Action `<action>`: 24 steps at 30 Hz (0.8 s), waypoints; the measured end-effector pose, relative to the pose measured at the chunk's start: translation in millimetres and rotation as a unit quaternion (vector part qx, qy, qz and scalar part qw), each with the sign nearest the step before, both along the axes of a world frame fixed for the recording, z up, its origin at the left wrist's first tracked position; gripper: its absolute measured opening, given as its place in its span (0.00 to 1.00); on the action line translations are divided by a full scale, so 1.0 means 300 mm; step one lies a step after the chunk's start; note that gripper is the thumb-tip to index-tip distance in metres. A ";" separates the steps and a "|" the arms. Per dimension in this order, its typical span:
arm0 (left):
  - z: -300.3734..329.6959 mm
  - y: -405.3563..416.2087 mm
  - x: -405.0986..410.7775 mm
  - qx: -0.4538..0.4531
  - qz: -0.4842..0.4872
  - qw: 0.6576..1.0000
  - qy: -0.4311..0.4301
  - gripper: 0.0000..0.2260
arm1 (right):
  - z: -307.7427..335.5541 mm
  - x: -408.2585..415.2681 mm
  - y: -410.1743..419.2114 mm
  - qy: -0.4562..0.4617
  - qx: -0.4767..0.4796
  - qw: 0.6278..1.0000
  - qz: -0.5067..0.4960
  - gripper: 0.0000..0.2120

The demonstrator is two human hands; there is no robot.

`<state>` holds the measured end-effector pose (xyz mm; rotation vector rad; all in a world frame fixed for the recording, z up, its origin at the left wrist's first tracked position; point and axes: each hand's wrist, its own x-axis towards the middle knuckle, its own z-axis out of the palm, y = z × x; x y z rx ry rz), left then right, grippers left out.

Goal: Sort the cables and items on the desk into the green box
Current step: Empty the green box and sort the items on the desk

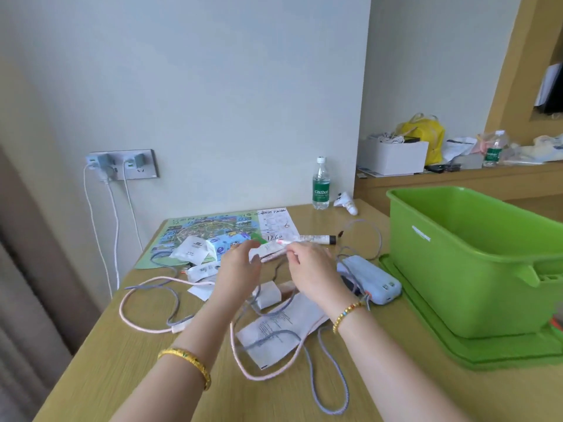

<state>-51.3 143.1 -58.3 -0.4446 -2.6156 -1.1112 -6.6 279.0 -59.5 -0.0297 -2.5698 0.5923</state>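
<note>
The green box (475, 269) stands on its green lid (432, 336) at the desk's right. A pink cable (143, 327) and grey-blue cables (332, 388) loop across the desk over a printed paper sheet (283, 327). A pale blue power bank (370, 277) lies beside the lid. A white charger block (269, 293) sits between my arms. My left hand (240, 269) hovers with its fingers relaxed and holds nothing. My right hand (310, 269) reaches over a white tube (271, 249); whether its fingers grip anything is hidden. A second tube (313, 239) lies behind.
A colourful map sheet (201, 229) with white packets (192, 249) and a tissue pack (221, 243) lies at the back left. A water bottle (320, 185) and a small white object (345, 202) stand near the wall. Chargers in a wall socket (122, 164) trail white cords.
</note>
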 end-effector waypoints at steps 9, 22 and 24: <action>-0.138 -0.257 -0.224 0.019 0.088 0.992 -0.088 0.17 | -0.123 -0.242 -0.027 -0.154 0.041 0.987 0.002 0.17; -0.217 -0.269 -0.312 -0.227 0.096 0.968 -0.052 0.16 | -0.174 -0.333 0.002 -0.161 0.159 0.974 -0.007 0.23; -0.211 -0.265 -0.308 -0.273 0.107 0.956 -0.011 0.16 | -0.165 -0.322 0.003 -0.132 0.173 0.976 -0.010 0.18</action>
